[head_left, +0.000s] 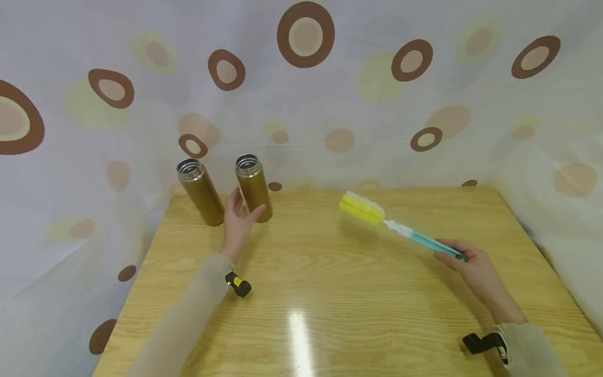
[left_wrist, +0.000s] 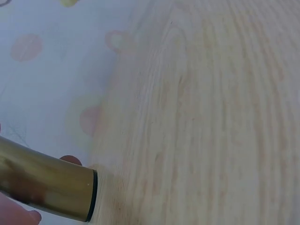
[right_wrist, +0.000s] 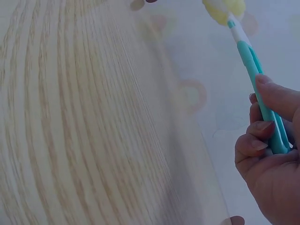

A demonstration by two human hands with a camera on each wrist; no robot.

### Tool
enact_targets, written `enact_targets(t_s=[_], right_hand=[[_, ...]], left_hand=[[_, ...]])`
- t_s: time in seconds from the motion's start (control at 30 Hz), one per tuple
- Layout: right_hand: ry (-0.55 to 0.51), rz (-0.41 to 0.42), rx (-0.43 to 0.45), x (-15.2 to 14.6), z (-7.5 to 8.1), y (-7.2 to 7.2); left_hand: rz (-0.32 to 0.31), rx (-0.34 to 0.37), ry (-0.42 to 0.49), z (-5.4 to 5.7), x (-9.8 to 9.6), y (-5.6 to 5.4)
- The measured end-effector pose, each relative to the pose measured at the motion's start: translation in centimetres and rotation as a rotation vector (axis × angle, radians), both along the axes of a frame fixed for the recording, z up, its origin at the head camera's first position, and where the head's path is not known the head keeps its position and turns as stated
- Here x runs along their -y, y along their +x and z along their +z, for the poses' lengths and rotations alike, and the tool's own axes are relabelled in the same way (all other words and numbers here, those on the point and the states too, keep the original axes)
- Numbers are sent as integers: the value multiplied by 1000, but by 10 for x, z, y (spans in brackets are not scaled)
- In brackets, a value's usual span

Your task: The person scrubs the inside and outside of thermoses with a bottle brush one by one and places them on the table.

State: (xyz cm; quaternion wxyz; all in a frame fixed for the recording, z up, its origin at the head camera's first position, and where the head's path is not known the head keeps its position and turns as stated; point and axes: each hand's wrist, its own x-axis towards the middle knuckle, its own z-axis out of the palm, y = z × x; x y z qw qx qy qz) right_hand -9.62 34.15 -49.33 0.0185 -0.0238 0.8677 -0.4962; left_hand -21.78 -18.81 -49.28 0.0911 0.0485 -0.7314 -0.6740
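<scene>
Two gold thermos bottles with bare steel mouths stand upright without lids, the left bottle point(head_left: 201, 196) and the right bottle point(head_left: 256, 191). My left hand point(head_left: 239, 220) is at the right bottle, thumb in front of its lower part and fingers spread along its left side. In the left wrist view the thumb point(left_wrist: 18, 213) lies close beside that bottle point(left_wrist: 51, 183); contact is unclear. My right hand point(head_left: 476, 267) grips the teal handle of a bottle brush point(head_left: 426, 241). Its yellow sponge head point(head_left: 361, 208) points left, raised above the table.
The wood-grain table point(head_left: 330, 293) has a patterned white cloth point(head_left: 339, 94) hanging behind it and at both sides. Both bottles stand near the table's back left corner. Each wrist carries a black camera mount, such as the left mount point(head_left: 238, 285).
</scene>
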Motion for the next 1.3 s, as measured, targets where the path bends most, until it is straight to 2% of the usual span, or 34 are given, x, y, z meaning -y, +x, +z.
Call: enact_targets(t_s=[0.17, 0.33, 0.53, 0.8, 0.97, 1.17, 1.3], right_hand=[[13, 8, -34, 4, 1, -1], [114, -1, -109, 4, 1, 0], [178, -57, -173, -7, -2, 4], [195, -182, -223, -30, -4, 13], [232, -266, -212, -47, -5, 21], [200, -379, -206, -67, -5, 29], [190, -483, -170, -73, -5, 35]], left_hand=[[-13, 11, -68, -3, 0, 20], [-55, 14, -155, -8, 3, 38], [-91, -5, -261, -15, 6, 52], [-129, -6, -347, -13, 9, 63], [-140, 1, -367, -11, 8, 66], [-138, -15, -369, -12, 8, 67], [-141, -19, -376, -15, 9, 69]])
